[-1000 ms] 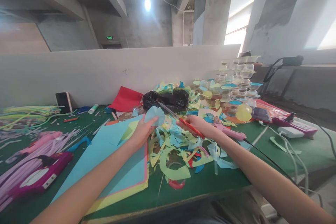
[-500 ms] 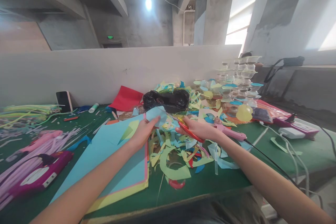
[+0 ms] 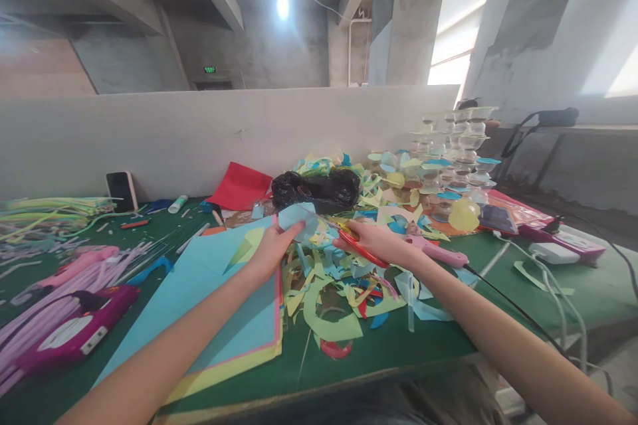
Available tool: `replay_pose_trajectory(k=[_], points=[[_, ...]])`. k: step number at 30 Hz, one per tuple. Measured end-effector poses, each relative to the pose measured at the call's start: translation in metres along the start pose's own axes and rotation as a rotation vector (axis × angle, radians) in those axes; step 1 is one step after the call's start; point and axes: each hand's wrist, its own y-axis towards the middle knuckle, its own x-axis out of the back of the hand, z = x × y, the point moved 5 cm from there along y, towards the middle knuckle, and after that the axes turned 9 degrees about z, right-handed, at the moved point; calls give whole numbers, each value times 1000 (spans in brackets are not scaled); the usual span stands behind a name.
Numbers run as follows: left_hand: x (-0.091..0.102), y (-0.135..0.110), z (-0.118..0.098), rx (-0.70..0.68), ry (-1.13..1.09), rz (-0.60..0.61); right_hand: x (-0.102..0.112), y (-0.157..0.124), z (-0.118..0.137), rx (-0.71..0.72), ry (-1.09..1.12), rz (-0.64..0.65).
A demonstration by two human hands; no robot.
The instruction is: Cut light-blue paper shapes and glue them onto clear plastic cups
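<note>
Between the fingers and thumb of my left hand (image 3: 275,246) is a small piece of light blue paper (image 3: 297,214). My right hand (image 3: 376,244) is closed around a pair of scissors (image 3: 359,249) with red handles, its blades pointing left toward the paper's right edge. Whether the blades touch the paper is hard to make out. Below both hands lies a heap of cut paper scraps (image 3: 329,309) in green, yellow and blue. Under my left forearm rests a stack of coloured paper sheets (image 3: 209,292), blue on top.
Behind the hands sits a black plastic bag (image 3: 316,189). Stacked clear plastic cups (image 3: 468,139) stand at the back right, near a pink glue gun (image 3: 438,251) with a cord. On the left are a purple power strip (image 3: 80,329), pink tool (image 3: 64,272) and phone (image 3: 121,191).
Both hands stay almost in place, with the paper and the scissors still held. The scissors' handles look slightly shifted; little else differs.
</note>
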Motion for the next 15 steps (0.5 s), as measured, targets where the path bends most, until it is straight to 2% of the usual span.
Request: replay_pose_trajectory(k=[9, 15], points=[[2, 0, 2, 58, 30, -31, -2, 2, -3, -10, -18, -9], [-1, -1, -4, 18, 23, -4, -1, 4, -3, -11, -24, -38]])
